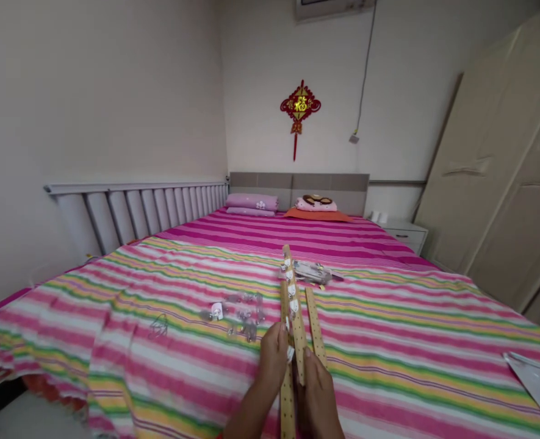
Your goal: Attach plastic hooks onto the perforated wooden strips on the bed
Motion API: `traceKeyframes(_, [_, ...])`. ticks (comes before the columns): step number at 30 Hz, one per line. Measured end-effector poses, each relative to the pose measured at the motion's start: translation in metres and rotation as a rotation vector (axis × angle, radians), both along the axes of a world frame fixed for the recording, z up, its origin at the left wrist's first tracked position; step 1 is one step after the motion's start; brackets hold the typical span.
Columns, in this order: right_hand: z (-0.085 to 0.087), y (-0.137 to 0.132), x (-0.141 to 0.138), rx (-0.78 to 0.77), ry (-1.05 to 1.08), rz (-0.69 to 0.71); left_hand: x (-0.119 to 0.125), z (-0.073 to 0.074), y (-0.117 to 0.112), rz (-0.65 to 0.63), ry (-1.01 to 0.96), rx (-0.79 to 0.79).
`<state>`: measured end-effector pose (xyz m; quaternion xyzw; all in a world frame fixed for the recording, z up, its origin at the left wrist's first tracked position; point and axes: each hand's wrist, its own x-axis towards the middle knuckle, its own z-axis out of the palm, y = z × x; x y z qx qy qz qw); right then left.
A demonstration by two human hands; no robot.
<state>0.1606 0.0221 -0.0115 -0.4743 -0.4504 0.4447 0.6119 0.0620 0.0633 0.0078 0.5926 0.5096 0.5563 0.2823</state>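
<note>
Close in front of me, a light wooden strip with rows of small holes [299, 341] is raised at a slant, several small white pieces [291, 290] fixed along its upper part. My right hand [320, 390] grips its lower right side, thumb against the edge. On the left, my left hand [272, 353] is closed at the strip's edge beside another small white piece [290, 353]; what its fingers pinch is partly hidden. Beneath lies a second holed wooden strip [287, 396]. A third wooden strip [314, 323] rests on the bed to the right.
Small clear packets [246, 314] are scattered on the striped bed sheet [182, 366] to the left, near a crumpled clear wrapper [158, 326]. A heap of plastic-wrapped pieces [313, 272] lies beyond the strips. A white plastic sheet [537, 384] is at the right edge.
</note>
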Motion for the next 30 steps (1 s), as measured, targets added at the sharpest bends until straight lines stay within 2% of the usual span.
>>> traceKeyframes(4, [0.001, 0.007, -0.008, -0.004, -0.179, -0.046, -0.030, -0.023, 0.026, 0.134, 0.235, 0.072])
traceKeyframes(7, [-0.002, 0.010, -0.009, 0.006, -0.261, -0.071, -0.044, -0.032, 0.038, 0.194, 0.383, 0.093])
traceKeyframes(9, [-0.006, 0.010, -0.009, 0.007, -0.318, -0.064, -0.044, -0.029, 0.040, 0.241, 0.397, 0.103])
traceKeyframes(12, [-0.014, 0.009, -0.008, 0.004, -0.416, -0.049, -0.032, -0.014, 0.039, 0.265, 0.285, 0.105])
traceKeyframes(17, [-0.023, 0.007, -0.009, 0.009, -0.560, -0.030, -0.004, 0.009, 0.052, 0.214, -0.034, -0.111])
traceKeyframes(19, [-0.025, 0.008, -0.008, 0.013, -0.608, -0.038, 0.002, 0.012, 0.060, 0.238, -0.088, -0.119])
traceKeyframes(21, [-0.023, 0.007, -0.006, 0.019, -0.615, -0.050, 0.002, 0.011, 0.066, 0.250, -0.105, -0.073])
traceKeyframes(24, [-0.017, 0.005, -0.001, 0.043, -0.562, -0.050, -0.006, 0.004, 0.071, 0.184, -0.095, -0.019])
traceKeyframes(27, [-0.013, 0.002, 0.004, 0.039, -0.535, -0.024, -0.023, -0.006, 0.072, 0.134, 0.033, 0.009])
traceKeyframes(30, [-0.021, -0.002, 0.007, 0.017, -0.535, -0.040, -0.039, -0.010, 0.076, 0.170, 0.160, 0.069])
